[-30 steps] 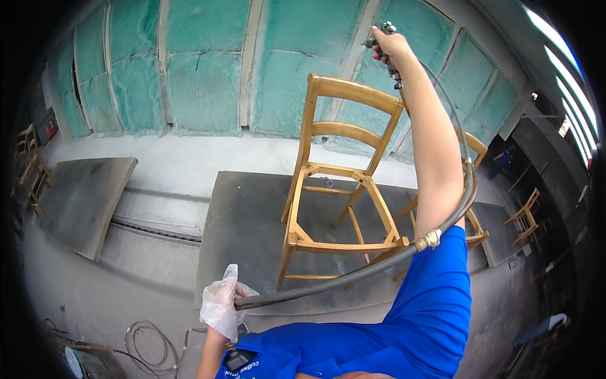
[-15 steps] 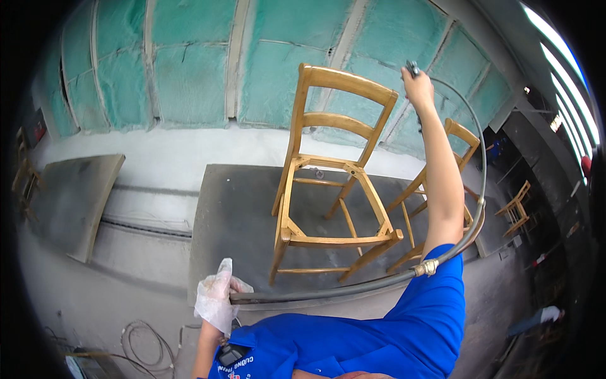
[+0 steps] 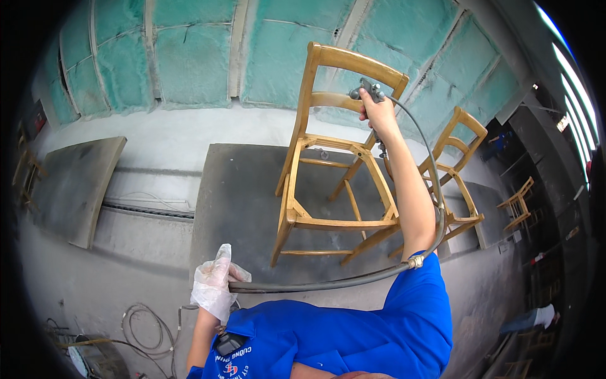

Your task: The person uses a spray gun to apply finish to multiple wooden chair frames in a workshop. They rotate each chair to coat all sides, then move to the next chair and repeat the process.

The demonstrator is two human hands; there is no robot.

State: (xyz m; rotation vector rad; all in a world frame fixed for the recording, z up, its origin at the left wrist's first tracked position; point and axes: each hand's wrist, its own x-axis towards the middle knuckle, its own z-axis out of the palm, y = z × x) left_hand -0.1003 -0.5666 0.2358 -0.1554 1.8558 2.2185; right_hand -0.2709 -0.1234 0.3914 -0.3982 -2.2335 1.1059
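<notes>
A wooden chair frame (image 3: 302, 183) with an open seat stands on a dark board (image 3: 227, 208) in front of me. My bare right hand (image 3: 380, 117) is closed round a spray gun (image 3: 371, 91), held up before the chair's backrest. From the gun a grey hose (image 3: 420, 129) loops down past my right forearm and across my front. At lower left my left hand (image 3: 214, 281), in a thin clear plastic glove, grips the thick part of the hose, its thumb side pointing up.
A second wooden chair (image 3: 459, 170) stands just right of the first, and another (image 3: 517, 203) farther right. Green filter sheeting (image 3: 189, 57) lines the far wall. Another dark board (image 3: 76, 189) is at left. A coiled hose (image 3: 148, 328) lies on the floor. A person (image 3: 536, 318) shows at lower right.
My right hand has swung left and slightly down with the spray gun, from right of the chair to its backrest. The hose followed. My left hand keeps its grip.
</notes>
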